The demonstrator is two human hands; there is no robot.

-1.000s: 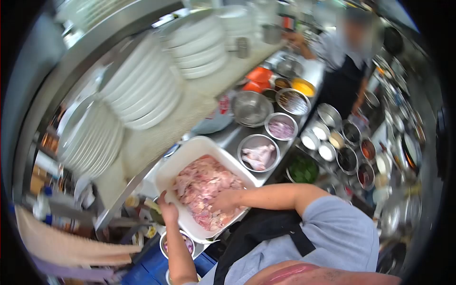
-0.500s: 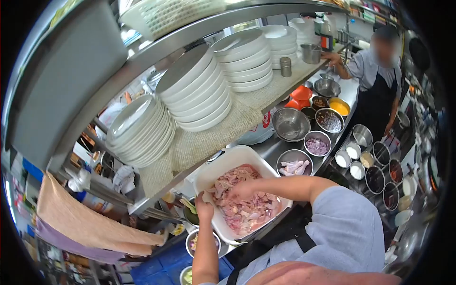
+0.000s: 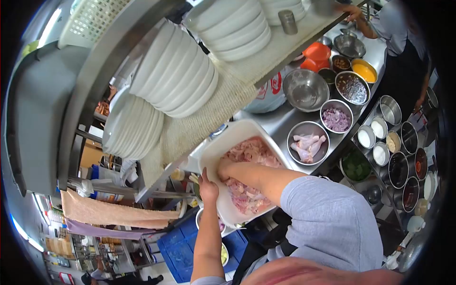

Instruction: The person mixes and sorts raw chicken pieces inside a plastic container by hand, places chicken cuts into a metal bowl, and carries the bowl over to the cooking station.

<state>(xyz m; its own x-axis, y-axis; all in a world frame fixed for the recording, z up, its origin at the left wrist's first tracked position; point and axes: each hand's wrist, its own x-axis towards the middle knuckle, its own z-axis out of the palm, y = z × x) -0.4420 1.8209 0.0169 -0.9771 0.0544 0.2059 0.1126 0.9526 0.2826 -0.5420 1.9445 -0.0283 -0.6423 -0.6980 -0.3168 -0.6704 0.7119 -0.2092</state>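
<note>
A white plastic tub point(image 3: 212, 151) holds a heap of raw cut chicken pieces point(image 3: 251, 197). My left hand point(image 3: 208, 189) grips the tub's left rim, with the thumb pointing up along the outside edge. Inside the tub, my right hand point(image 3: 224, 170) reaches down against the left wall, at the edge of the meat. Its fingers are hidden, so I cannot see what they hold. To the right of the tub stands a steel bowl point(image 3: 294, 130) with several raw chicken drumsticks point(image 3: 309, 146).
Chopped red onion point(image 3: 336, 118) fills a bowl beside the drumsticks. Behind it are an orange-yellow liquid point(image 3: 364, 71) and a perforated steel bowl point(image 3: 306, 90). A shelf with stacked white plates point(image 3: 175, 71) overhangs the left side. A blue crate point(image 3: 178, 251) sits below. Another person's arm point(image 3: 365, 26) rests on the shelf's far end.
My right hand has moved from the middle of the meat to the tub's left wall and deeper. My left hand stays on the rim. The camera view has tilted and shifted.
</note>
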